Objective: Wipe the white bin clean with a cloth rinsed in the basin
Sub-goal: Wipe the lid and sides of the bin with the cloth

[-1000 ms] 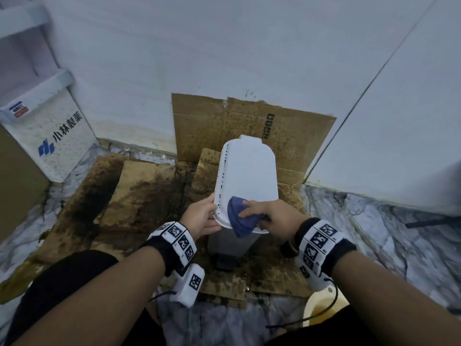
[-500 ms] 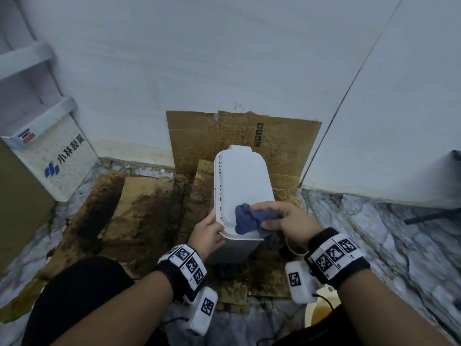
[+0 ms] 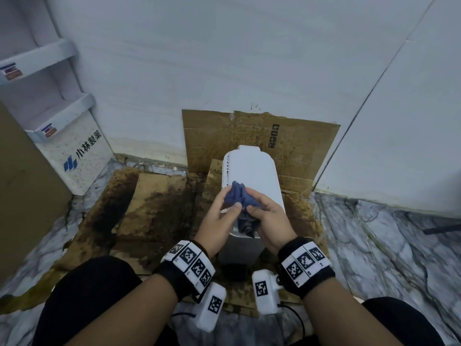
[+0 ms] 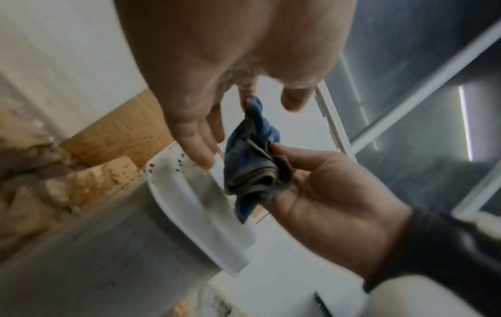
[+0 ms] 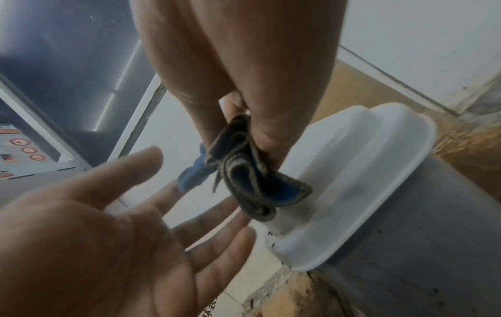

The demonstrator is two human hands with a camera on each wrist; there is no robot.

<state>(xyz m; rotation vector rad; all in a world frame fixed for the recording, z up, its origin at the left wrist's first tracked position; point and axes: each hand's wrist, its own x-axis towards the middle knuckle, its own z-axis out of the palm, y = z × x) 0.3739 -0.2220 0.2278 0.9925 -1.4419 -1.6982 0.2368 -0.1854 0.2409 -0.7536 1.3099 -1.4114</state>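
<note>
The white bin point(image 3: 252, 171) stands on stained cardboard with its lid down; dark specks dot the lid's left edge. The lid point(image 4: 189, 203) and grey body point(image 5: 406, 257) also show in the wrist views. A folded blue cloth point(image 3: 238, 198) with a dirty grey edge is held just above the lid's near end. My right hand point(image 3: 260, 212) grips the bunched cloth point(image 5: 252, 184) between thumb and fingers. My left hand point(image 3: 220, 211) is beside it, palm up and fingers straight point(image 5: 211, 227), touching the cloth's far end point(image 4: 253, 107).
Stained brown cardboard point(image 3: 159, 203) covers the floor, and another sheet point(image 3: 294, 136) leans on the white wall behind the bin. A white display stand point(image 3: 74, 156) and a brown box point(image 3: 22, 196) fill the left. Marble floor point(image 3: 374, 233) lies to the right.
My left hand let go of the lid's left edge and came over to the cloth. My right hand lifted the cloth off the lid and bunched it.
</note>
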